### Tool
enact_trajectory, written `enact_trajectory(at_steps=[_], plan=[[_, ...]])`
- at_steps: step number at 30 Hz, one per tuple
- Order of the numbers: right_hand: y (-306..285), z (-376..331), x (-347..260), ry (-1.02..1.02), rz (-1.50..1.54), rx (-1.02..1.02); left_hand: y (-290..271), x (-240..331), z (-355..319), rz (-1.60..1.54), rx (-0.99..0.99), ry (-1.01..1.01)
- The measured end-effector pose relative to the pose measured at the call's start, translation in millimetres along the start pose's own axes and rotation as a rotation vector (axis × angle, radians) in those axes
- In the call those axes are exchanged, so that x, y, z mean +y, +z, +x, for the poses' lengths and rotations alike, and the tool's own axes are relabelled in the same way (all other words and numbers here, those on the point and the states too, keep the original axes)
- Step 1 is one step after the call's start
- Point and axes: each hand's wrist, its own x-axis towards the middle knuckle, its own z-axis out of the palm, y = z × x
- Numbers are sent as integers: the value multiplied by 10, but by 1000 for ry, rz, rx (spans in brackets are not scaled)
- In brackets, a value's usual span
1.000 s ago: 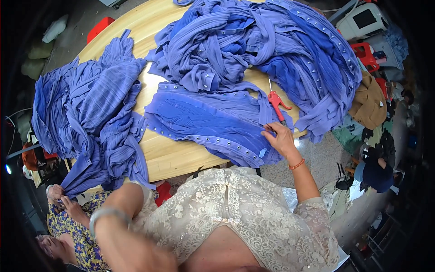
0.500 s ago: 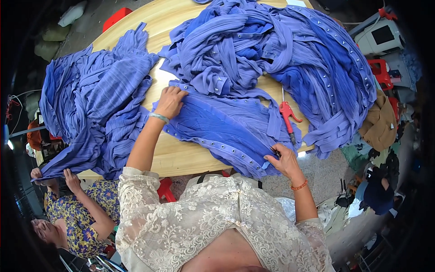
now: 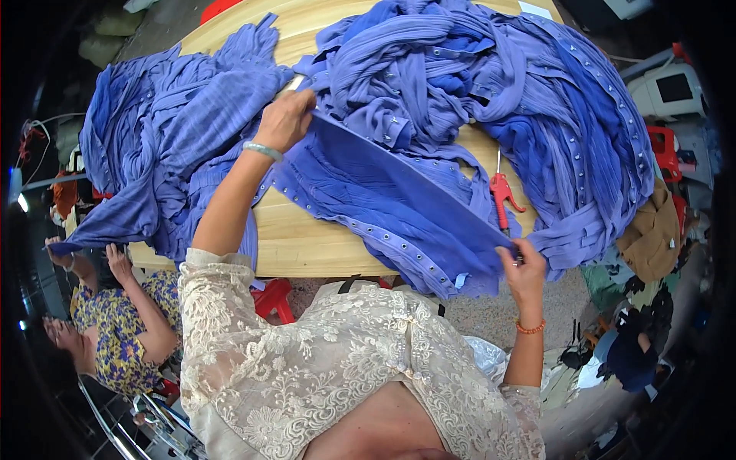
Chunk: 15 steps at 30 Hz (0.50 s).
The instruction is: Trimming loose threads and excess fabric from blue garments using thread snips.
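- A co-worker (image 3: 115, 322) in a yellow-patterned top sits at the far left, below the counter edge, hands raised toward cloth hanging over it.
- A blue heap (image 3: 169, 130) of pleated cloth lies on the left of the wooden counter (image 3: 307, 238) and droops over its edge.
- The left hand (image 3: 285, 119), with a pale bangle on its wrist, is lifted above the counter; its fingers are closed on the upper end of a blue strip (image 3: 399, 192).
- The strip stretches taut on a slant from that hand down to the right; its lower border, set with metal eyelets, lies on the counter.
- A bigger blue pile (image 3: 491, 69) fills the counter's far right.
- Red snips (image 3: 502, 195) lie on the counter just beside the strip.
- The right hand (image 3: 525, 268), with a bead bracelet at its wrist, pinches the strip's lower end at the counter's near edge.
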Motion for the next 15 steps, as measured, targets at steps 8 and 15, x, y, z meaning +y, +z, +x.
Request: enact_trajectory(at_steps=[8,15], plan=[[-484,81,-184,-319,-191,432,-236,233,154,-91,297,175],[4,-440,179,-353,-244,-31,397,-314,-839,95,44,254]])
